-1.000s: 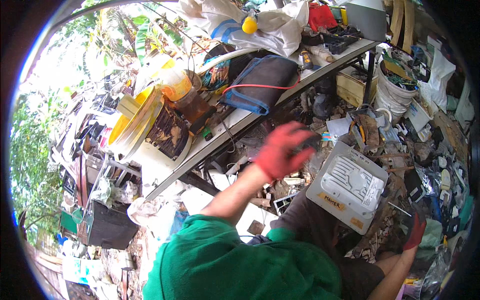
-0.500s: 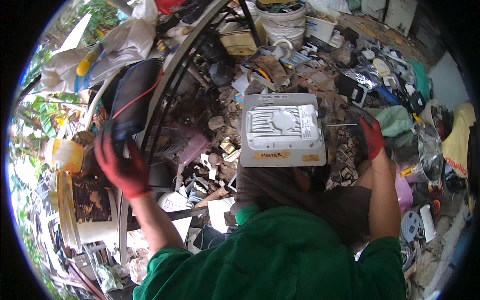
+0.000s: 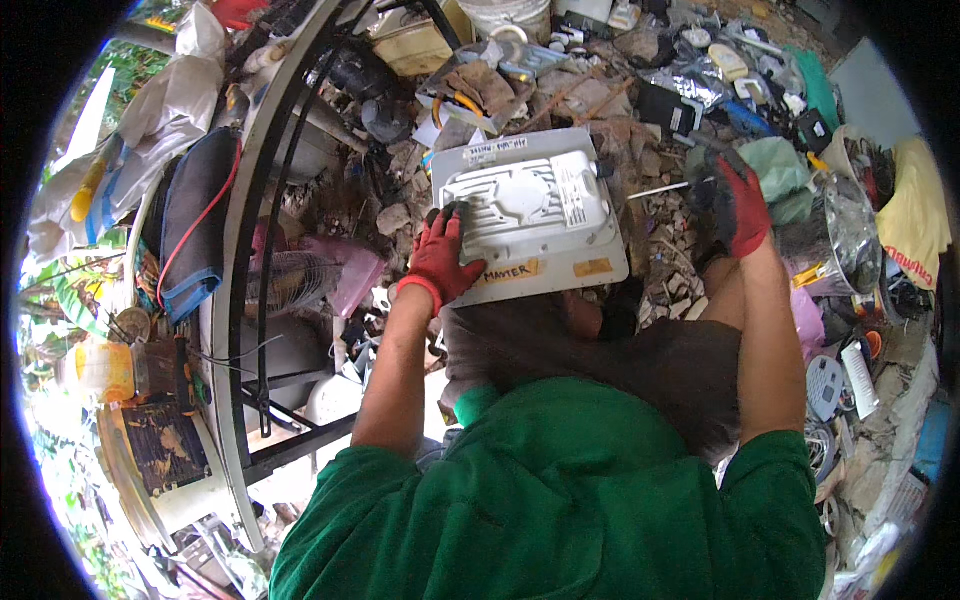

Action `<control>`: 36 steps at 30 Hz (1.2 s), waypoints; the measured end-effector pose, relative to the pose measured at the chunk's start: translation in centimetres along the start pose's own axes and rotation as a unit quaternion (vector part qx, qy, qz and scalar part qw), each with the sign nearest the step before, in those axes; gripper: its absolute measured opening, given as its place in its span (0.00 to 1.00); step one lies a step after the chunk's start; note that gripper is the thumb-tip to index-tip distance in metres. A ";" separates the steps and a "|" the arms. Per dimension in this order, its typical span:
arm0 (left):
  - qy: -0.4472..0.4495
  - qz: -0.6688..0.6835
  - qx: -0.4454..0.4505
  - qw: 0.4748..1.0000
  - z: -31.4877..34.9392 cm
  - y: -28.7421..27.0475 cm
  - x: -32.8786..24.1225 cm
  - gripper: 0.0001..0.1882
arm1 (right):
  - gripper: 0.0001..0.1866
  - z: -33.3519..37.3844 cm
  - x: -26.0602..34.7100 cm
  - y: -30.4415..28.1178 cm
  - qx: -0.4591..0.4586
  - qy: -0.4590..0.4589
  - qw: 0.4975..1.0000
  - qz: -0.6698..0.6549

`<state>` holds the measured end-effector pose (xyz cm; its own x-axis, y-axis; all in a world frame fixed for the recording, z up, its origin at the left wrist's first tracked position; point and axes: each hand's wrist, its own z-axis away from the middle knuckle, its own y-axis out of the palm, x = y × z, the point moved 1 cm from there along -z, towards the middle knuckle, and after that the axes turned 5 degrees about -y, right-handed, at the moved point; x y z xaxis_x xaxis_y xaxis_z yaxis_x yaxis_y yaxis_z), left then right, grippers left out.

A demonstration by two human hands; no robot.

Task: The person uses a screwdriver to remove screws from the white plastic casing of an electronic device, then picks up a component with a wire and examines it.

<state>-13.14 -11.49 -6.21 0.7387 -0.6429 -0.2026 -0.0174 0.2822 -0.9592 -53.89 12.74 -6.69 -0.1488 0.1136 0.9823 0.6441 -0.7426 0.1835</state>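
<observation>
Touching with the left gloved hand [image 3: 438, 260], fingers spread and grasping nothing, the left near part of the finned metal housing [image 3: 525, 200]; clasping with the right gloved hand [image 3: 742, 205] what looks like a thin-shafted screwdriver [image 3: 658, 190], with its handle mostly hidden; pointing with this shaft to the left, toward the right edge of the housing, near it but apart; lying to the left of the right fingers, with long axis from left to right and the right end slightly farther; so, nearer to the left hand; resting, as it seems, across the dark shorts [image 3: 500, 335] of the lap; around it, on a ground full of scrap, to the left a table [image 3: 222, 400] with a folded black sheet [image 3: 200, 215]; to the right a green plastic sheet [image 3: 775, 172]; at the far side a white bucket [image 3: 505, 18].
</observation>
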 end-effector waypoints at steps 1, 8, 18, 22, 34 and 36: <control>0.027 0.022 -0.003 0.999 0.2 1.1 2.0 0.45 | 0.18 -0.4 -0.4 -0.9 0.024 -0.056 0.998 0.008; 0.011 0.255 -0.226 0.940 4.1 0.2 1.3 0.13 | 0.18 4.7 2.8 4.7 0.049 -0.039 0.989 0.137; -0.135 0.588 -0.135 0.786 5.3 3.6 3.7 0.34 | 0.18 5.9 1.0 8.2 0.167 -0.101 0.963 0.188; -0.131 0.516 -0.175 0.828 5.7 3.8 3.8 0.36 | 0.18 5.1 0.4 7.1 0.168 0.015 0.982 0.082; 0.064 0.237 -0.276 0.929 5.3 1.3 1.2 0.25 | 0.19 3.8 -0.8 5.7 0.144 0.002 0.979 0.141; 0.071 0.212 -0.261 0.939 5.4 1.4 1.3 0.25 | 0.19 3.9 -1.4 6.2 0.112 -0.045 0.970 0.211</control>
<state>-8.57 -8.03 -6.77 0.4942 -0.6503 -0.5769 -0.6452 0.1704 -0.7448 -46.75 10.53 -6.74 0.2245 -0.1045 0.9688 0.7819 -0.5741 -0.2431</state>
